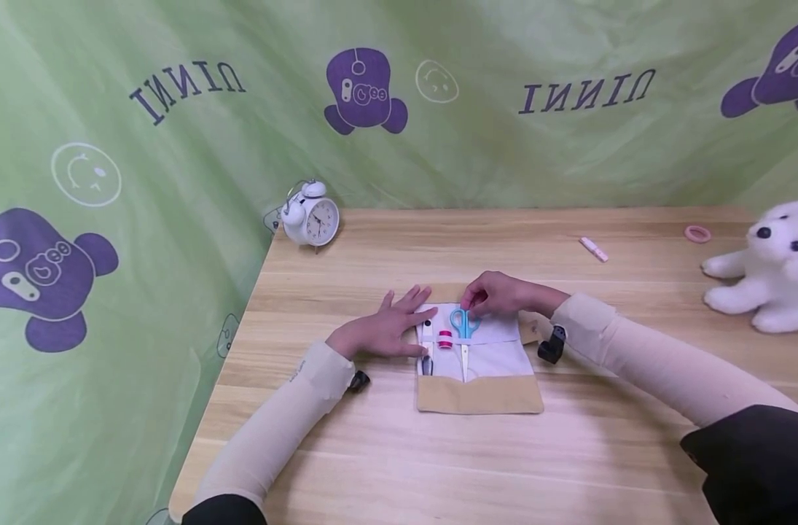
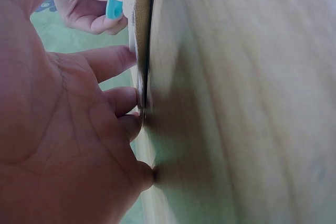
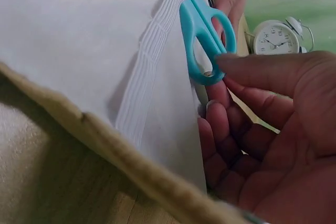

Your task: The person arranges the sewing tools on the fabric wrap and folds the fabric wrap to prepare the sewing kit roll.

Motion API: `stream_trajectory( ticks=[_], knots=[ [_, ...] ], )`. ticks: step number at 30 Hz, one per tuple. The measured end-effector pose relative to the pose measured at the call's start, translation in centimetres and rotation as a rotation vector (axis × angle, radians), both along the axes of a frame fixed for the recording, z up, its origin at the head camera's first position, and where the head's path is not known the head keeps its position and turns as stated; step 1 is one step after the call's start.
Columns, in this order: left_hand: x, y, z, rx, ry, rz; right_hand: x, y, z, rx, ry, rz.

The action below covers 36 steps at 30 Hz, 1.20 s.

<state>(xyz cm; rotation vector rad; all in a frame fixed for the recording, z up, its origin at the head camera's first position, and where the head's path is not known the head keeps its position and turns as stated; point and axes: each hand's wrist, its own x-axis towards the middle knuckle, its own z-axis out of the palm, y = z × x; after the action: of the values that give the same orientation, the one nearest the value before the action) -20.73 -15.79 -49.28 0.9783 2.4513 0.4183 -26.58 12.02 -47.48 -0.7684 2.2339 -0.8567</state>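
A fabric tool pouch [image 1: 497, 364] with a white lining and tan edges lies unrolled on the wooden table [image 1: 569, 452]. Blue-handled scissors [image 1: 465, 325], a red spool [image 1: 444, 339] and a slim black-and-white tool [image 1: 427, 343] sit under its elastic band [image 3: 152, 51]. My left hand [image 1: 399, 321] lies flat, its fingers [image 2: 118, 100] pressing the pouch's left edge [image 2: 143, 40]. My right hand [image 1: 480, 299] pinches the scissors' blue handle [image 3: 202, 40] between thumb and fingers [image 3: 218, 108] at the top of the pouch. In the left wrist view the blue handle [image 2: 114, 6] and my right hand [image 2: 86, 11] show behind.
A white alarm clock [image 1: 312, 217] stands at the table's back left corner. A small pink-and-white tube [image 1: 594, 249], a pink hair ring [image 1: 697, 233] and a white plush toy [image 1: 769, 266] are at the back right. Green printed cloth hangs behind and to the left.
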Motion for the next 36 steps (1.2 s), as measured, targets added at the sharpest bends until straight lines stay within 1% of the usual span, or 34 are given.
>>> stream_trajectory(
  ticks=[7,15,17,20,23,27,29,32,34,36],
  knots=[
    [-0.1,0.3,-0.1,-0.008,0.020,-0.005,0.3,0.3,0.0,-0.016,0.047,0.030],
    [-0.1,0.6,0.1,-0.007,0.008,-0.001,0.5,0.7,0.2,-0.007,0.023,0.067],
    [-0.1,0.7,0.1,-0.011,0.009,0.000,0.6,0.8,0.2,-0.009,0.030,0.070],
    [-0.2,0.7,0.0,-0.012,0.012,0.001,0.7,0.8,0.1,-0.013,0.063,0.083],
    [-0.3,0.7,0.0,-0.014,0.013,-0.003,0.8,0.8,0.1,-0.016,0.091,0.083],
    [-0.4,0.7,0.2,-0.009,0.012,-0.018,0.9,0.8,0.1,-0.005,0.105,0.058],
    [-0.4,0.7,0.4,-0.006,0.016,-0.029,1.1,0.9,0.2,0.004,0.139,0.055],
    [-0.3,0.8,0.6,0.006,0.010,-0.036,1.1,1.9,0.8,0.005,0.258,0.026],
    [-0.3,0.8,0.6,0.006,0.007,-0.036,0.7,3.4,1.8,-0.001,0.362,-0.028],
    [-0.2,0.9,0.5,0.003,0.010,-0.023,-0.3,5.7,3.3,0.007,0.455,-0.118]
  ],
)
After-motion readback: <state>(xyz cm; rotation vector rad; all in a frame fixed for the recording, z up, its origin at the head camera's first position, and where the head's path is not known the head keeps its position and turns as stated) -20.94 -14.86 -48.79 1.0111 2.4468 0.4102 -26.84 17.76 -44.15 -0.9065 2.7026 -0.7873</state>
